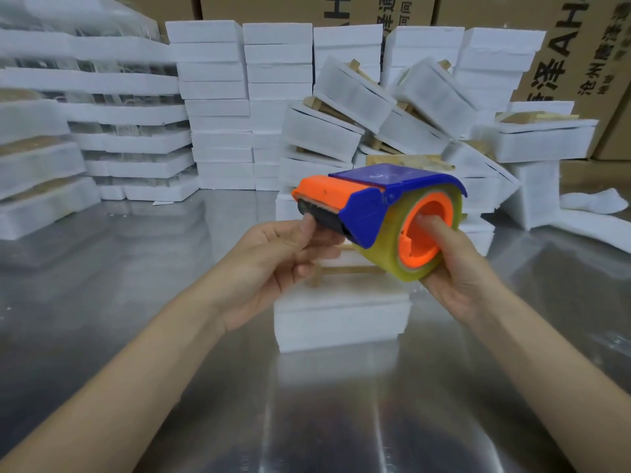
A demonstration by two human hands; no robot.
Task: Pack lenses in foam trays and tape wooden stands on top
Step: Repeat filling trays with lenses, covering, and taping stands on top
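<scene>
R hand (457,268) gripping tape dispenser (379,213) thru its core, L hand (273,254) pinching its front, prob finding tape end; foam tray (341,319) w/ wooden stand (345,270) sitting just below, next needing strip pulled across both

All readable print is on brown cardboard behind the tape dispenser (379,213). On the right carton (601,107), up and to the right of the dispenser, large black lettering runs sideways up the face: the character 泽, then the Latin letters "AH", cut off by the frame edge. A smaller line beside it begins 沧州, and the rest is too blurred to read. On the top carton (368,8), straight above the dispenser, part of a large "H" and the characters 泽通 show, with a smaller, partly cut-off line containing 河间. Faint marks on the dispenser's blue cover cannot be read.
</scene>
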